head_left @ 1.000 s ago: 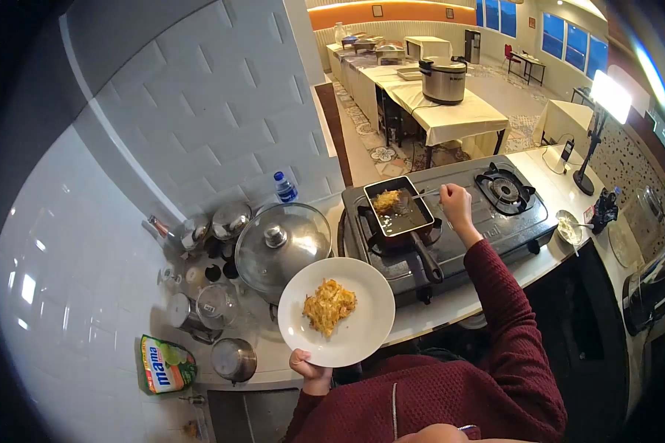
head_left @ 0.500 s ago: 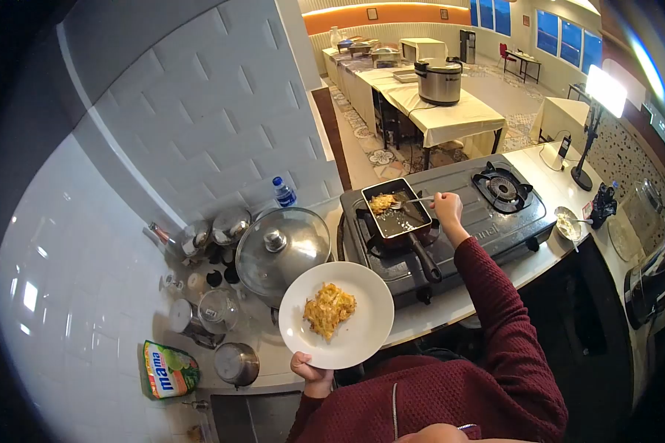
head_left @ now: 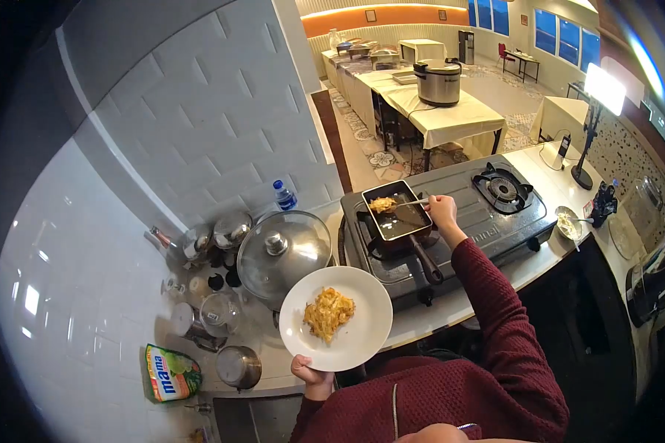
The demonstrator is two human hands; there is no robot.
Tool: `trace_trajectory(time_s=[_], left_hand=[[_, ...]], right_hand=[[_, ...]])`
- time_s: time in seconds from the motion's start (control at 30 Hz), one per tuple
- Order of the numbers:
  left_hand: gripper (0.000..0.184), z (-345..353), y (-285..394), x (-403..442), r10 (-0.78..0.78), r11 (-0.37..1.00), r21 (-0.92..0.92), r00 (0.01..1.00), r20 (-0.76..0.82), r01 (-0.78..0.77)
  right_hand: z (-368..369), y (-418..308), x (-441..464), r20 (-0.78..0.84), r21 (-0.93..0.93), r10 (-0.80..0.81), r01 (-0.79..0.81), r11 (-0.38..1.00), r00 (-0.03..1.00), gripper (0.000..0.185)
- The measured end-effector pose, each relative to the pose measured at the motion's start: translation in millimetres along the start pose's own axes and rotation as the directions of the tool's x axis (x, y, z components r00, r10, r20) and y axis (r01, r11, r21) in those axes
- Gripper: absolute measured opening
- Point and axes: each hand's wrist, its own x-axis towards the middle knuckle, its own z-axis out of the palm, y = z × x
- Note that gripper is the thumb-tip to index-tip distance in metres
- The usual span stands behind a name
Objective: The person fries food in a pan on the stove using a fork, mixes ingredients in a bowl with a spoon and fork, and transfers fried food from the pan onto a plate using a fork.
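Observation:
My left hand (head_left: 312, 371) grips the near rim of a white plate (head_left: 372, 319), thumb on top, held out in front of my body. A golden-brown fried fritter (head_left: 328, 314) lies on that plate. Closed around the handle of a fork (head_left: 415, 201) is my right hand (head_left: 443, 212), above the right side of a rectangular frying pan (head_left: 412, 220). The fork's head meets a smaller piece of fritter (head_left: 382, 204) at the pan's left; whether it is under or in the piece I cannot tell. The pan sits on the left burner, its dark handle pointing toward me.
The gas stove (head_left: 465, 247) has a second burner (head_left: 503, 187) at right. A large glass-lidded pot (head_left: 284, 255) stands left of it, with a small metal pot (head_left: 238, 367) and a green pouch (head_left: 171, 373) nearer. At right are a bowl (head_left: 568, 224) and a lamp (head_left: 604, 92).
The fork and the piece of fritter in the pan have shifted slightly, and the fork's tines no longer show clearly. The plate stays nearly in place.

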Motion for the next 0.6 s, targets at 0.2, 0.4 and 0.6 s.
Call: trace_trajectory(time_s=[0.2, 0.4, 0.6], left_hand=[[0.080, -3, -1, 2, -0.010, 1.000, -0.017, 1.000, 0.018, 0.011], [0.080, -5, -1, 3, -0.015, 0.998, -0.065, 0.999, 0.048, 0.018], [0.081, -8, -4, 2, -0.017, 0.998, -0.063, 0.999, 0.046, 0.020]], right_hand=[[-21, -13, -16, -0.027, -0.044, -0.131, 0.130, 0.991, 0.991, 0.033], [-26, -18, -24, -0.089, -0.056, -0.045, 0.040, 0.998, 0.995, 0.033], [-1, 0, -6, -0.201, -0.028, -0.031, 0.026, 0.999, 0.979, 0.033]])
